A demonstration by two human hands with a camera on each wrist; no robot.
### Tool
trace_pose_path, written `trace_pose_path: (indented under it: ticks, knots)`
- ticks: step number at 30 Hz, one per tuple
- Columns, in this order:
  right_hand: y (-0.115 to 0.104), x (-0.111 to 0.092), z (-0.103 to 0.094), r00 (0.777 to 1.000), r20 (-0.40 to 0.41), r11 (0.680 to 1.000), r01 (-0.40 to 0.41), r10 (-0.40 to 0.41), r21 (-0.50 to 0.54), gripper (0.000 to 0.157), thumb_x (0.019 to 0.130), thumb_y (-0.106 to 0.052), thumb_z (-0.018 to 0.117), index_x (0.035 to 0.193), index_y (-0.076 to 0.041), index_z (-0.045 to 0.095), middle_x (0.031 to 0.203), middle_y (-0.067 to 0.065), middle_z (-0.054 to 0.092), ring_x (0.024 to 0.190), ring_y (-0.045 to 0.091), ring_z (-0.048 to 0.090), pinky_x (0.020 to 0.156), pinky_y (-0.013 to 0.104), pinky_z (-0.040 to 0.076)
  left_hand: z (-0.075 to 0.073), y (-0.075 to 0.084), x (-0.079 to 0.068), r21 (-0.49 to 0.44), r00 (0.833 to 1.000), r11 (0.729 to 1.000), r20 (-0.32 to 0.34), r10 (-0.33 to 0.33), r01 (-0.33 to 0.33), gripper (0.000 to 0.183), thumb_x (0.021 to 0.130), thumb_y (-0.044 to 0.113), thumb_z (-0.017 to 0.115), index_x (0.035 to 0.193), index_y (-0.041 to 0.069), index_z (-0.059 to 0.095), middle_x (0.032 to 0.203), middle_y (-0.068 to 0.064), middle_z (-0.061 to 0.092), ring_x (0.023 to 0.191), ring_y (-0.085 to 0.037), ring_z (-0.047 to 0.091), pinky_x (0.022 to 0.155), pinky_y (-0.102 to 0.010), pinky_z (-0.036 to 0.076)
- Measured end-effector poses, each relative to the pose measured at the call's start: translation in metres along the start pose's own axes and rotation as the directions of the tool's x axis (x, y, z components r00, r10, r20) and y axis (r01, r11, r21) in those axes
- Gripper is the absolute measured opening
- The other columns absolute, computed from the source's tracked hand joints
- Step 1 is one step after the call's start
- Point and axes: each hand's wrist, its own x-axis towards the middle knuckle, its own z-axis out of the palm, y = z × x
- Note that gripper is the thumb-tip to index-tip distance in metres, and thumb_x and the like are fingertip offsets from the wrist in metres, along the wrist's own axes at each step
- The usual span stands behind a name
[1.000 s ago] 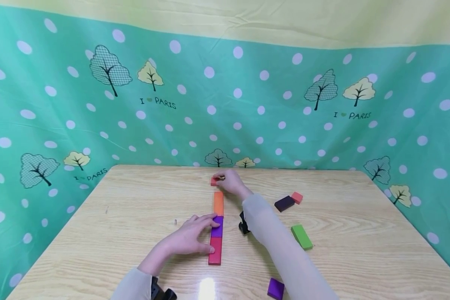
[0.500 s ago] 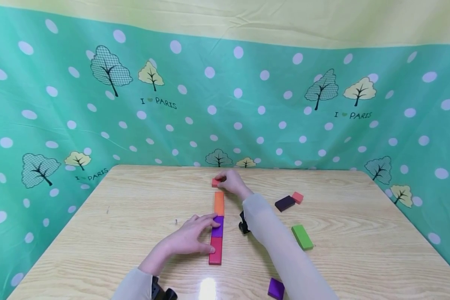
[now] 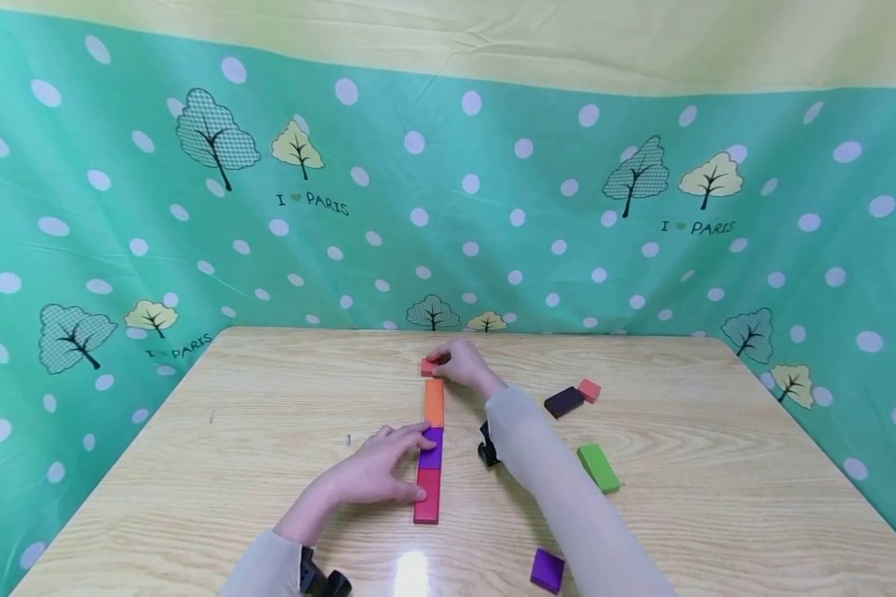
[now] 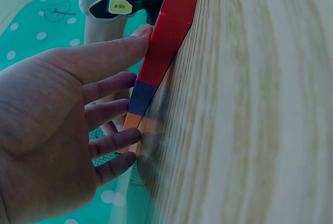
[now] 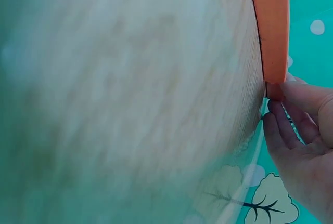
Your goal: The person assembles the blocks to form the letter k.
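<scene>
Three blocks lie end to end in a row on the table: a dark red block [image 3: 426, 497] nearest, a purple block [image 3: 430, 452] in the middle, an orange block [image 3: 434, 404] farthest. My left hand [image 3: 377, 468] rests along the row's left side, its thumb touching the dark red block and its fairly straight fingers at the purple and orange ones. Past the far end of the orange block, my right hand [image 3: 463, 365] pinches a small red block [image 3: 426, 367] between thumb and fingers. In the right wrist view that small block [image 5: 274, 91] is partly hidden by the thumb.
Right of the right forearm lie a black block [image 3: 564, 402], another small red block [image 3: 589, 390] touching it, and a green block [image 3: 598, 468]. A purple square block [image 3: 547, 570] is near the front, beside the right sleeve. A patterned cloth [image 3: 448, 191] hangs behind the table.
My right hand has slid the small red block slightly nearer to the orange block, narrowing the gap. The left hand and the row have stayed in place.
</scene>
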Motion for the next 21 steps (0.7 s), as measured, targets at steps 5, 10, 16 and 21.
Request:
trace_pose_path:
  ticks: [5,10,16,21]
  knots:
    - [-0.0004,-0.002,0.0007,1.0,0.003,1.0,0.003,-0.003,-0.002,0.026,0.081,-0.007,0.067,0.107,-0.01,0.068,0.11,0.006,0.065,0.106,0.021,0.056,0.093,0.032,0.044,-0.0004,0.0004,-0.0004,0.005,1.0,1.0,-0.005,-0.007,0.007,0.057,0.072,0.036,0.074,0.122,0.017,0.054,0.146,-0.004,0.032,0.123,-0.029,0.034,0.1,-0.051,0.03]
    - [-0.0004,-0.0049,-0.0005,1.0,0.001,1.0,-0.002,0.002,0.005,0.026,0.08,-0.006,0.067,0.106,-0.01,0.069,0.111,0.007,0.064,0.107,0.022,0.056,0.093,0.033,0.044,-0.0001,0.0013,-0.0003,0.018,1.0,1.0,-0.008,-0.004,0.004,0.057,0.071,0.034,0.074,0.122,0.017,0.054,0.145,-0.005,0.033,0.12,-0.027,0.036,0.099,-0.05,0.031]
    - [-0.0004,-0.0068,-0.0014,1.0,0.014,1.0,0.001,-0.001,0.006,0.026,0.081,-0.005,0.066,0.106,-0.01,0.069,0.112,0.007,0.064,0.106,0.021,0.056,0.091,0.031,0.045,-0.0004,0.0018,-0.0005,0.017,1.0,1.0,-0.008,-0.009,0.009,0.057,0.071,0.034,0.074,0.122,0.016,0.054,0.145,-0.006,0.033,0.12,-0.028,0.036,0.099,-0.051,0.031]
    - [0.0002,-0.0087,-0.0014,1.0,0.02,0.999,-0.017,0.016,0.04,0.026,0.081,-0.004,0.064,0.106,-0.009,0.068,0.111,0.008,0.064,0.076,0.014,0.059,0.064,0.023,0.05,-0.0008,0.0027,-0.0004,0.018,1.0,1.0,-0.003,-0.015,0.015,0.058,0.072,0.035,0.074,0.123,0.016,0.054,0.145,-0.005,0.034,0.12,-0.026,0.036,0.098,-0.049,0.032]
